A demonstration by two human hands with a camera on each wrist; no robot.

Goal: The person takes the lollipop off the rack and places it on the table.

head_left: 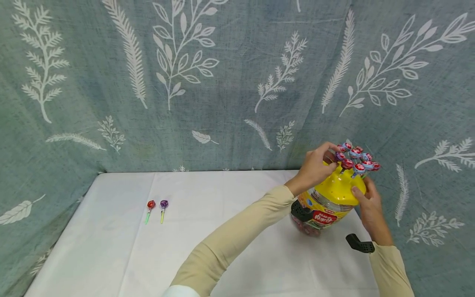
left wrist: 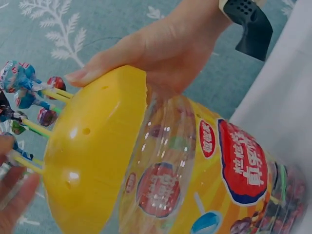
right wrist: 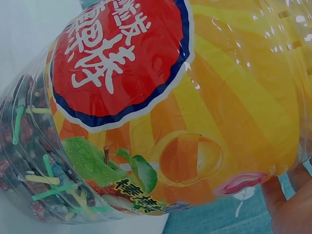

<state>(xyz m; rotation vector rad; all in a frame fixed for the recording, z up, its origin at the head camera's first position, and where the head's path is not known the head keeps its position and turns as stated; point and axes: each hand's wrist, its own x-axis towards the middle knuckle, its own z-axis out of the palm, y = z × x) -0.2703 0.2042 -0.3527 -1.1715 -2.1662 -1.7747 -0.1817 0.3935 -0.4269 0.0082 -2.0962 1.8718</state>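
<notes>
A large clear plastic candy jar (head_left: 326, 218) with a yellow domed lid (head_left: 338, 187) stands at the table's right side, appearing to lean in the head view. Several wrapped lollipops (head_left: 359, 168) stick up out of holes in the lid. My left hand (head_left: 315, 167) pinches one lollipop by its yellow stick (left wrist: 25, 162) close to the lid. On the other side, my right hand (head_left: 371, 208) steadies the jar, its thumb lying on the lid and its fingers partly hidden behind. Loose lollipops (right wrist: 53, 183) fill the jar's bottom.
Two lollipops, one red (head_left: 150, 205) and one purple (head_left: 164, 204), lie side by side on the left part of the white-covered table (head_left: 208, 214). A leaf-patterned grey-green curtain (head_left: 230, 82) hangs behind the table and along its sides.
</notes>
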